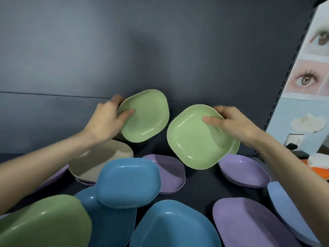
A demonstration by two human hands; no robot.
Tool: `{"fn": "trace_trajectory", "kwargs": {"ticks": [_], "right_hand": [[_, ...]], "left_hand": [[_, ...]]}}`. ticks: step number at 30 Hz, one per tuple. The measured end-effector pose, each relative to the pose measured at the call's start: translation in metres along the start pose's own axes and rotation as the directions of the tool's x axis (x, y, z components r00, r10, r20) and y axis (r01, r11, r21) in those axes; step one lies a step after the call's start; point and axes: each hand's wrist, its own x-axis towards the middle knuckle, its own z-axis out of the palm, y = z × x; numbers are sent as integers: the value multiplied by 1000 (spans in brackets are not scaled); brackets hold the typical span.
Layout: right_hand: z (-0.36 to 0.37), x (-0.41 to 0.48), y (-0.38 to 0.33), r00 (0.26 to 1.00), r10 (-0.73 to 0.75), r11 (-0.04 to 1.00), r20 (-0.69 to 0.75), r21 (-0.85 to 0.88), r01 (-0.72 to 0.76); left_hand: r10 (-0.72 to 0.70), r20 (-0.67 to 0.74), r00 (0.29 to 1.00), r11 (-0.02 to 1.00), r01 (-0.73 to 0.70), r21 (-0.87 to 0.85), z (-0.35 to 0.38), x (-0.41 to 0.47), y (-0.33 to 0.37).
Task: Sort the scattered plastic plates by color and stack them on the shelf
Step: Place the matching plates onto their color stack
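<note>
1. The dark back panel point(160, 50) fills the upper half of the view, with the dark shelf point(199, 186) below it carrying the scattered plates.
2. Nearest the camera lie the front green plate point(44, 223), the front blue plate point(174, 227) and the front purple plate point(249, 225), side by side from left to right.
3. A tilted blue plate point(128, 182) rests on a lower blue plate point(106, 220).
4. A pale blue plate point(288, 211) lies at the right edge, under the right forearm.
5. Further back sit a beige plate point(99, 161), a middle purple plate point(169, 173) and a right purple plate point(245, 172).
6. A poster point(309, 77) showing eyes stands at the right side.
7. The right green plate point(195, 139) is held up off the shelf, tilted towards the camera. A second green rim shows just behind its lower right edge.
8. The left green plate point(147, 116) is also raised and tilted, close to the back panel and just beside the right one, with a narrow gap between them.
9. The right hand point(235, 122) grips its plate at the upper right rim, thumb inside the dish.
10. The left hand point(105, 120) grips its plate at the left rim, thumb inside and fingers behind.
</note>
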Motion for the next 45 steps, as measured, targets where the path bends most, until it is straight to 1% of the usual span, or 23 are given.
{"fn": "trace_trajectory", "kwargs": {"ticks": [4, 8, 12, 15, 18, 22, 23, 25, 27, 32, 37, 45], "right_hand": [[16, -7, -16, 984, -48, 992, -169, 104, 66], [45, -20, -46, 960, -82, 973, -269, 188, 136], [76, -32, -87, 950, -121, 939, -289, 277, 204], [103, -41, -122, 940, -153, 915, -305, 316, 252], [141, -55, -163, 928, -180, 897, -326, 332, 291], [212, -77, -213, 940, -152, 877, -305, 396, 270], [221, -81, -220, 944, -157, 882, -292, 388, 267], [282, -101, -263, 952, -164, 870, -259, 417, 264], [294, -106, -273, 945, -175, 874, -277, 398, 278], [369, -124, -337, 938, -226, 871, -264, 376, 316], [423, -118, -380, 940, -245, 864, -236, 387, 322], [510, -78, -448, 938, -287, 822, -194, 454, 345]], "left_hand": [[-51, -112, 992, 998, 46, -44, -31, -16, 6], [-139, -151, 979, 983, 118, -138, -69, -38, 5], [-186, -188, 964, 957, 134, -258, -114, -69, -6], [-196, -236, 952, 961, 138, -239, -150, -96, -19], [-237, -299, 924, 959, 174, -224, -196, -126, -44], [-271, -357, 894, 960, 222, -173, -265, -180, -85], [-292, -361, 886, 954, 242, -177, -271, -187, -95], [-309, -362, 879, 951, 279, -134, -327, -228, -126], [-309, -368, 877, 951, 289, -110, -333, -236, -140], [-383, -396, 834, 924, 345, -167, -403, -281, -186], [-393, -444, 805, 919, 356, -169, -441, -296, -227], [-427, -487, 762, 897, 425, -123, -496, -285, -307]]}}
